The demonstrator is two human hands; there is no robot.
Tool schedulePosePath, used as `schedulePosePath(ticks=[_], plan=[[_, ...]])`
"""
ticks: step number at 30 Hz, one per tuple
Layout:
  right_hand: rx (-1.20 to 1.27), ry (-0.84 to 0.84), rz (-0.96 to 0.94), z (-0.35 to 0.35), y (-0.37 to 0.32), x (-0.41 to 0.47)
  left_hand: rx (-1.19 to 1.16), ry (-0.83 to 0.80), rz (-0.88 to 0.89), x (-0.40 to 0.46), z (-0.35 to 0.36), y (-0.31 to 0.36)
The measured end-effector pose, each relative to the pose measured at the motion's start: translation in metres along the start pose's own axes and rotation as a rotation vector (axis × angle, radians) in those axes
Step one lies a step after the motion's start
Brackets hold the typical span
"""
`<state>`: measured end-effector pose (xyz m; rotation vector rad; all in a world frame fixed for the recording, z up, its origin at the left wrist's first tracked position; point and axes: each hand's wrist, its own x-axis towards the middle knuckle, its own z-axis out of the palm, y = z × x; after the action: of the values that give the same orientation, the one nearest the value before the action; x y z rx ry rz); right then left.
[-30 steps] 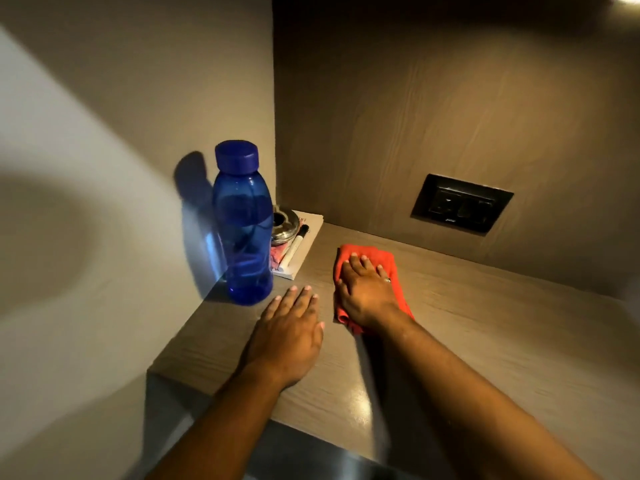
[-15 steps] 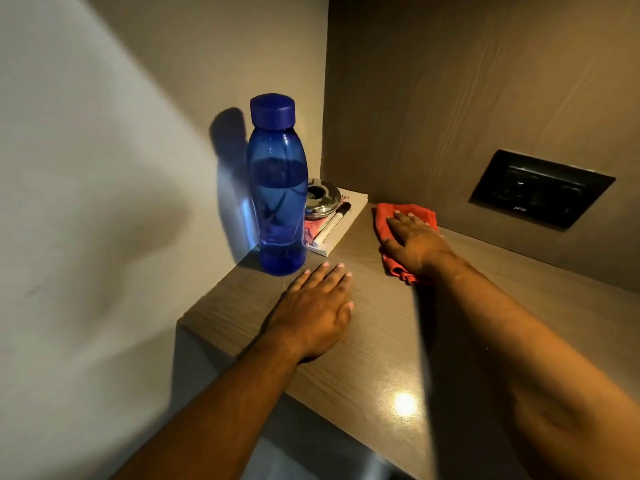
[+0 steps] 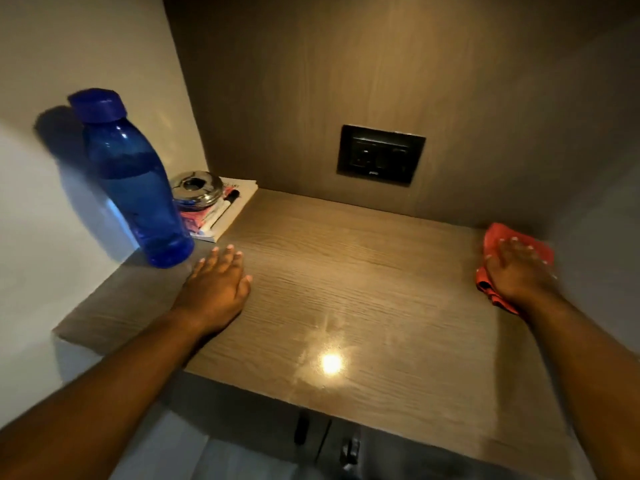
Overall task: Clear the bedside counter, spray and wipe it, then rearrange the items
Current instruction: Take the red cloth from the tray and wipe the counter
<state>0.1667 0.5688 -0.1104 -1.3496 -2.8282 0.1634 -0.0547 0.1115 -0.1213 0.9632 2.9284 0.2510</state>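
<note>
The wooden bedside counter fills the middle of the view. My right hand presses flat on a red cloth at the counter's far right, by the side wall. My left hand rests flat, fingers straight, on the counter just right of a blue water bottle. Behind the bottle, in the back left corner, a metal ashtray and a marker pen lie on a white booklet.
A black socket plate is set in the wooden back wall above the counter. A pale wall closes the left side. A lamp's glare shines near the counter's front edge, with dark cupboard handles below it.
My right hand has swept the red cloth from beside the booklet across to the counter's far right. My left hand has stayed flat by the bottle. The view has swung right.
</note>
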Motion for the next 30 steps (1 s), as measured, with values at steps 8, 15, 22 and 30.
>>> schedulePosePath(ticks=[8, 15, 22, 30], plan=[[0.022, -0.012, 0.058, 0.012, -0.071, -0.074, 0.015, -0.058, 0.142, 0.025, 0.035, 0.192], [-0.002, -0.043, -0.411, -0.002, 0.04, -0.11, 0.023, -0.011, 0.185, 0.032, 0.046, 0.186], [0.105, 0.081, 0.304, 0.01, 0.014, -0.176, -0.005, 0.113, 0.134, 0.024, 0.038, 0.194], [0.192, -0.047, -0.422, 0.005, -0.039, -0.241, -0.067, 0.171, 0.274, -0.034, 0.015, 0.203]])
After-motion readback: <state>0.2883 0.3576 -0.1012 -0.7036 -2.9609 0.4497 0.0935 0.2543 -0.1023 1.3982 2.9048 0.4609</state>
